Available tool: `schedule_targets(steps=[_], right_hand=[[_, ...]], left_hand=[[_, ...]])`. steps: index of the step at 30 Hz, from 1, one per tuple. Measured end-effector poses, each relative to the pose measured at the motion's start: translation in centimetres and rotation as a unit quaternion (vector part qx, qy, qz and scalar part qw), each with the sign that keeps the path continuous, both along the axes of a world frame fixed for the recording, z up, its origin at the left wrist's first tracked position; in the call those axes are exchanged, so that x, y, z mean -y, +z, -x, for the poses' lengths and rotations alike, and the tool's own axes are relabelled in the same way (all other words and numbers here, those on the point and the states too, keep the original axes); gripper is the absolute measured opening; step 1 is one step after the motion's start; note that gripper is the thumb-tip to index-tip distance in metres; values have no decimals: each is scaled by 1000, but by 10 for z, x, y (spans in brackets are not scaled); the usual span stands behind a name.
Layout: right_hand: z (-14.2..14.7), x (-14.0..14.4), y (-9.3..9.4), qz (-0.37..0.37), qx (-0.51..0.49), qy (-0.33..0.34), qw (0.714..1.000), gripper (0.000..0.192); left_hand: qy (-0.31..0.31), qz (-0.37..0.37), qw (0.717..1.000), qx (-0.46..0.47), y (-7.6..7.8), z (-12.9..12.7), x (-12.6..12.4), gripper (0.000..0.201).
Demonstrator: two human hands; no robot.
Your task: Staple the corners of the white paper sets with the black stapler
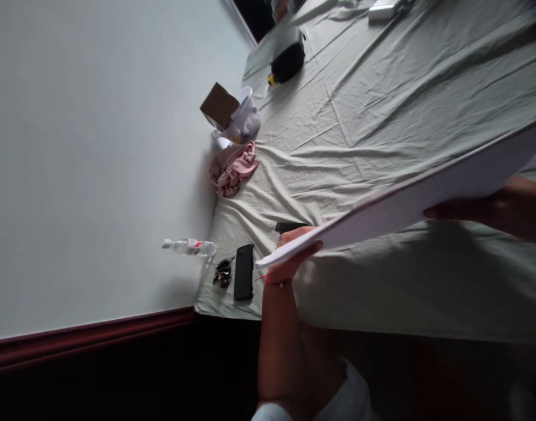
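Large white paper (394, 204), seen nearly edge-on, slants above the bed-like surface from lower left to upper right. I cannot tell whether it is one stiff sheet or a thin stack. My left hand (294, 254), with a red string bracelet at the wrist, is closed on its lower left end, thumb on the near face and fingers behind. At the right edge of the view, my right hand (504, 210) grips the near side with its thumb stretched along the face; its other fingers are hidden.
Pale cloth (338, 146) covers the surface. Near its left end are a black phone (244, 272), keys (222, 273), a plastic bottle (191, 247) and another black object (289, 227). Farther back lie pink fabric (237, 169), a cardboard box (219, 106) and a black case (289, 55).
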State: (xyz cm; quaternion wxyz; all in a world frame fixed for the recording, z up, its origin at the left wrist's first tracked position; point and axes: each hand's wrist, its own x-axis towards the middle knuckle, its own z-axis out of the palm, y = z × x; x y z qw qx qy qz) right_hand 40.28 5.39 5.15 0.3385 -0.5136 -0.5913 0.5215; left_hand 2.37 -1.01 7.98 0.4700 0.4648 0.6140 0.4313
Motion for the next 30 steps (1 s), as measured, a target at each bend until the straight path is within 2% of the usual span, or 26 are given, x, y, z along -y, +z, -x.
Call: schedule_targets(steps=[2, 3, 5, 7, 10, 13, 15, 18, 22, 26, 28, 30], right_hand=[[6, -1, 7, 29, -20, -14, 999, 62], [8, -1, 11, 40, -27, -14, 999, 63], [8, -2, 14, 53, -25, -13, 998, 62], [7, -3, 13, 74, -18, -11, 997, 61], [4, -6, 6, 132, -31, -45, 990, 64], [4, -7, 3, 167, -64, -95, 979, 69], [5, -6, 5, 160, -75, -122, 977, 70], [8, -2, 14, 117, -93, -145, 978, 63], [6, 0, 23, 89, -83, -118, 985, 50], [2, -2, 17, 123, -25, -69, 990, 62], [2, -2, 16, 95, -30, -68, 993, 65], [3, -1, 17, 58, -41, -96, 993, 63]], left_hand=[[-47, 12, 997, -56, -2, 2, -2, 28], [-49, 3, 997, -60, -3, 2, -3, 26], [-23, -20, 999, -18, -4, -2, -5, 28], [-15, -20, 998, 51, -3, -8, -7, 37], [-12, 25, 993, 115, 0, -16, -8, 51], [1, 59, 987, 146, 3, -23, -9, 55], [10, 64, 986, 157, 5, -26, -9, 55], [17, 25, 989, 145, 6, -28, -8, 53], [-10, -26, 995, 98, 0, -22, -9, 45], [-80, -14, 996, 34, -11, -15, -12, 38], [-83, -26, 996, 20, -14, -14, -13, 39], [-60, -42, 997, 17, -14, -15, -13, 39]])
